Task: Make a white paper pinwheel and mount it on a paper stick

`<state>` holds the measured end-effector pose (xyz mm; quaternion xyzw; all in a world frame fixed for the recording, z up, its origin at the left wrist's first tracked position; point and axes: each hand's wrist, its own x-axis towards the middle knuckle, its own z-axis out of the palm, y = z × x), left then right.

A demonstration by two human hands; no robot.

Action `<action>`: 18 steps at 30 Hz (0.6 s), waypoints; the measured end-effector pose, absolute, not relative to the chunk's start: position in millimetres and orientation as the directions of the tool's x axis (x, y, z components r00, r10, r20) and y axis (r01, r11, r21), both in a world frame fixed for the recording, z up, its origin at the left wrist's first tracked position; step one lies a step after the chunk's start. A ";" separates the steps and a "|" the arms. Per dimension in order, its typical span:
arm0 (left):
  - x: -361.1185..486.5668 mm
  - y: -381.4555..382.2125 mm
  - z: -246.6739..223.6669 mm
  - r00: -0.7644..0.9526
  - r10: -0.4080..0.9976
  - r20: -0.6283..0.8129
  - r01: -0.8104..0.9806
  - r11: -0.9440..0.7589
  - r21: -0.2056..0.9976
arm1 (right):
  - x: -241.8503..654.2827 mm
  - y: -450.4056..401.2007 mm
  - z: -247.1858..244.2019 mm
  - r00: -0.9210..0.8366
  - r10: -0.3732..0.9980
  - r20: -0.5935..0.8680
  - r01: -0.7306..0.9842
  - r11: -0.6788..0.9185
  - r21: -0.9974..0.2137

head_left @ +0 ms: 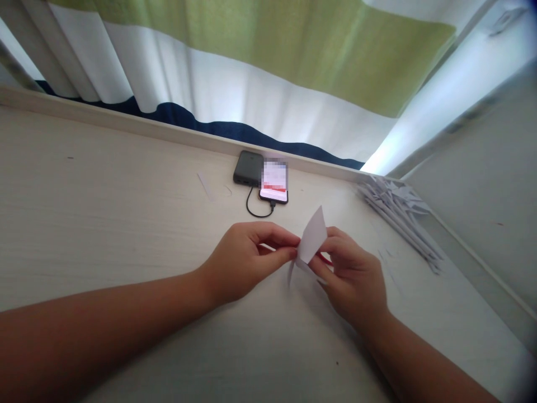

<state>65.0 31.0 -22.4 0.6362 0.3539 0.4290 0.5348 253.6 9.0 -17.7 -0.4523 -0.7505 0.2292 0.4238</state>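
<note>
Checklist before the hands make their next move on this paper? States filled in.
1. Left hand pinching the white paper: ok, thumb and finger meet at it.
2. Right hand secure on the red item: cannot tell, fingers hide most of it.
3. Black cable clear of the left hand: ok, close beyond it, no contact visible.
4. Cable plugged into the phone: ok, at its near end.
5. Bundle of long paper pieces apart from both hands: ok, off to the right.
6. Loose scraps gathered: not ok, a paper strip lies left of the black box.
</note>
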 end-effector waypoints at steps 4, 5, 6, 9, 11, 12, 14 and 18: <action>66.7 34.7 -27.8 0.437 0.899 0.029 -0.127 0.029 0.991 | 251.2 7.5 -13.9 -0.285 0.793 0.539 0.502 0.602 -0.620; 66.8 35.4 -28.9 0.456 0.890 -0.003 -0.145 0.078 0.986 | 251.0 7.2 -12.8 -0.308 0.770 0.559 0.506 0.630 -0.589; 66.8 36.0 -29.5 0.473 0.880 -0.032 -0.162 0.122 0.979 | 251.1 7.0 -11.9 -0.332 0.751 0.571 0.512 0.651 -0.560; 66.6 36.3 -29.7 0.512 0.853 -0.097 -0.191 0.223 0.956 | 252.5 7.0 -10.2 -0.356 0.721 0.595 0.535 0.679 -0.503; 66.7 35.4 -29.6 0.540 0.835 -0.103 -0.206 0.250 0.946 | 253.5 7.4 -9.9 -0.353 0.720 0.597 0.553 0.675 -0.488; 66.9 34.7 -29.9 0.559 0.824 -0.087 -0.222 0.250 0.942 | 253.8 7.7 -9.9 -0.346 0.725 0.595 0.564 0.668 -0.486; 67.4 33.1 -31.2 0.606 0.795 -0.035 -0.263 0.241 0.934 | 254.1 8.3 -10.0 -0.328 0.739 0.589 0.592 0.646 -0.481; 68.5 30.1 -32.7 0.650 0.760 0.002 -0.291 0.246 0.924 | 253.5 8.5 -10.5 -0.307 0.744 0.593 0.646 0.620 -0.444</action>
